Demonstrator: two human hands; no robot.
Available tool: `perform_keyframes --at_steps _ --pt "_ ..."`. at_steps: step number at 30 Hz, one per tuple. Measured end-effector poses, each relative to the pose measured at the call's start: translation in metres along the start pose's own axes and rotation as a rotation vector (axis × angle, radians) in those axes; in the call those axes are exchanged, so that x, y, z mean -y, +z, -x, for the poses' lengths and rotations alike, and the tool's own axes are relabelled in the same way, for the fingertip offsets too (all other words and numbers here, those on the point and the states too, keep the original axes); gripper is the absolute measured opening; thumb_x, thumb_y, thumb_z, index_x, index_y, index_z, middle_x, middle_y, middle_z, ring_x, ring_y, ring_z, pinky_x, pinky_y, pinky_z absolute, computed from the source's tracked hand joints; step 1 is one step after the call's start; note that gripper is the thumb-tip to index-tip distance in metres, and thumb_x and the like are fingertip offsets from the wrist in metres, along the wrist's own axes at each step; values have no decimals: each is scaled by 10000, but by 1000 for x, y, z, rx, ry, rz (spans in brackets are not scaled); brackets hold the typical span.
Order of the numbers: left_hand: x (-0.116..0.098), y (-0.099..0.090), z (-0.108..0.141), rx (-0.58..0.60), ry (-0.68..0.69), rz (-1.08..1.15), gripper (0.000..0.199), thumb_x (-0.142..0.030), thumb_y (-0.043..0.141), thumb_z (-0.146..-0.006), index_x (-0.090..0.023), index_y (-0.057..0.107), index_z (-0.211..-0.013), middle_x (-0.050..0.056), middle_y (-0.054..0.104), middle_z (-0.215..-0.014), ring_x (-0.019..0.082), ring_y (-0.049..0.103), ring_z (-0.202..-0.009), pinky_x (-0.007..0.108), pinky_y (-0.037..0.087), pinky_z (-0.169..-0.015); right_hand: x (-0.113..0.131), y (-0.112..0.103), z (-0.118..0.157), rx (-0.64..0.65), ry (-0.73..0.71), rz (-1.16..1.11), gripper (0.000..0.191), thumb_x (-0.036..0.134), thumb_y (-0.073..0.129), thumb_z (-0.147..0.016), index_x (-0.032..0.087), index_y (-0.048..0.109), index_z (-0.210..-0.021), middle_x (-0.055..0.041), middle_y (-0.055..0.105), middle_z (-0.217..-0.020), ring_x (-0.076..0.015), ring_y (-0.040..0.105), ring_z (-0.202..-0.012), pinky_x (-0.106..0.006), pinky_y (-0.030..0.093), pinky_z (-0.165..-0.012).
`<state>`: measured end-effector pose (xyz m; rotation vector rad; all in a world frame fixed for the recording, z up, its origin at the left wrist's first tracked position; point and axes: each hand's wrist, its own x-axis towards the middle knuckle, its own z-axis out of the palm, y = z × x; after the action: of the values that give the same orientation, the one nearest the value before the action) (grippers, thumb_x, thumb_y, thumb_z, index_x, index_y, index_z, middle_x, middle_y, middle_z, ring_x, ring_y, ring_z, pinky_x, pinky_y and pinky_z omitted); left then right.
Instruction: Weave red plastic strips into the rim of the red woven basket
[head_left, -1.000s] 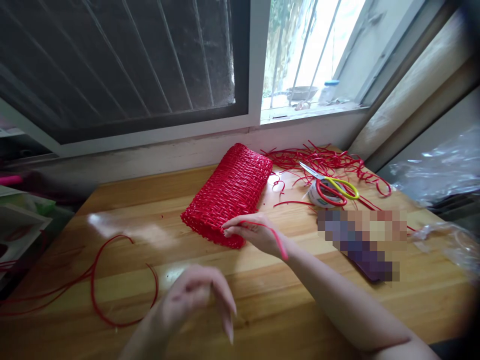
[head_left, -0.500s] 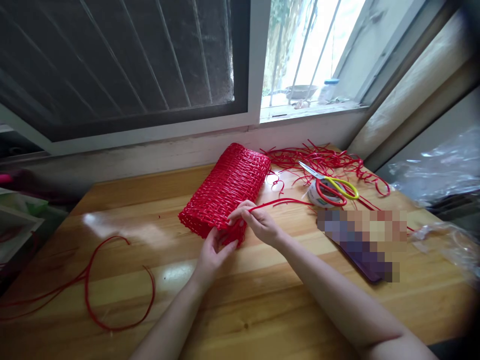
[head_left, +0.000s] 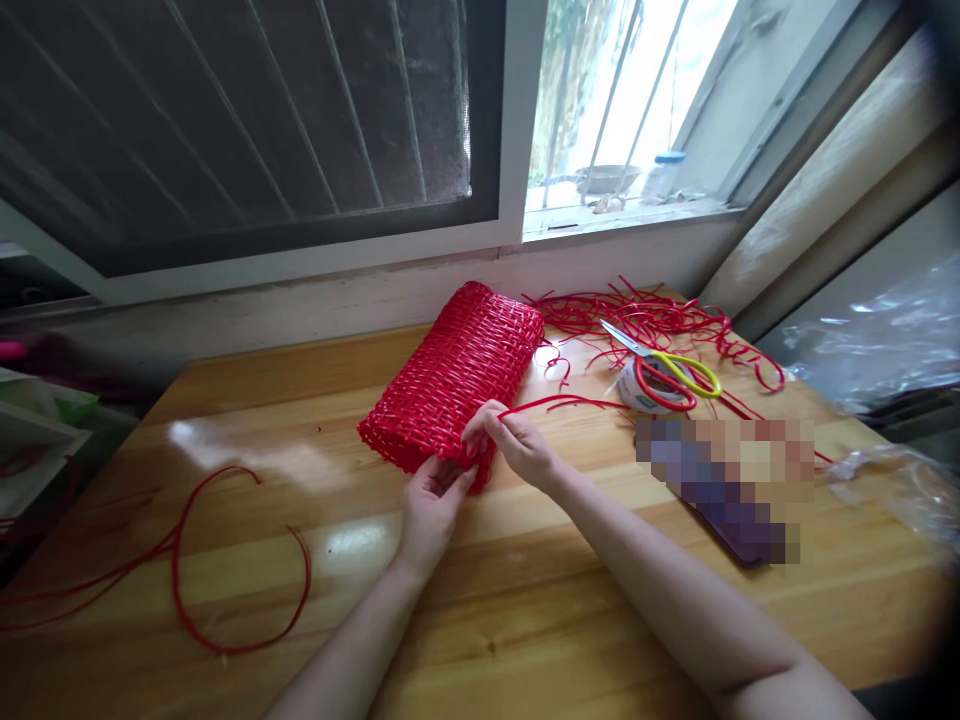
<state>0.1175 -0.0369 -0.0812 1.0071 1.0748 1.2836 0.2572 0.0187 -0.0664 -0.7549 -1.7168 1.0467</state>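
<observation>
A red woven basket [head_left: 465, 360] lies on its side on the wooden table, its open end toward me. My left hand [head_left: 433, 500] grips the rim at the opening, fingers partly inside. On the right side of the same rim, my right hand [head_left: 514, 440] is closed on a red strip [head_left: 570, 400] that trails off to the right. Its fingertips touch the weave, and their exact hold is partly hidden. Scissors [head_left: 664, 370] with one red and one yellow handle rest on a roll of tape [head_left: 643, 392].
Loose red strips [head_left: 652, 325] lie in a tangle at the back right. A coiled strip [head_left: 176, 570] is at the left of the table [head_left: 480, 640]. A dark flat object [head_left: 739, 535], partly pixelated, lies at the right, near clear plastic [head_left: 892, 490].
My left hand has shifted slightly right and up along the rim, its fingers drawn closer together. My right hand has moved very slightly. The view has shifted a little.
</observation>
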Motion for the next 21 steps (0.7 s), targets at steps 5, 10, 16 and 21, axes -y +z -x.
perform_keyframes --at_steps 5,10,16,21 --pt "-3 0 0 43 -17 9 340 -273 668 -704 -125 610 -1004 111 670 -1045 239 603 -1016 377 443 -930 -6 3 0 -16 108 -179 438 497 348 -886 144 583 -774 -41 573 -728 -106 541 -648 -240 462 -630" --pt "0 0 -1 0 -24 -48 326 -303 661 -711 -121 649 -981 92 690 -999 236 628 -951 388 460 -909 -10 1 -3 -57 123 -124 402 516 432 -839 150 582 -767 -32 587 -735 -102 547 -650 -232 459 -641" --pt "-1 2 -1 15 -19 -80 316 -297 659 -710 -127 666 -977 85 696 -992 234 631 -947 380 458 -906 -14 -5 -4 -3 126 -27 390 494 440 -840 139 585 -768 -27 569 -695 -102 514 -620 -226 428 -586" --pt "1 4 -1 -5 -20 -68 315 -291 668 -706 -124 668 -972 80 701 -978 224 632 -942 355 455 -903 -15 -4 -4 -21 119 20 376 473 439 -846 146 594 -743 -36 592 -727 -111 526 -650 -234 429 -607"
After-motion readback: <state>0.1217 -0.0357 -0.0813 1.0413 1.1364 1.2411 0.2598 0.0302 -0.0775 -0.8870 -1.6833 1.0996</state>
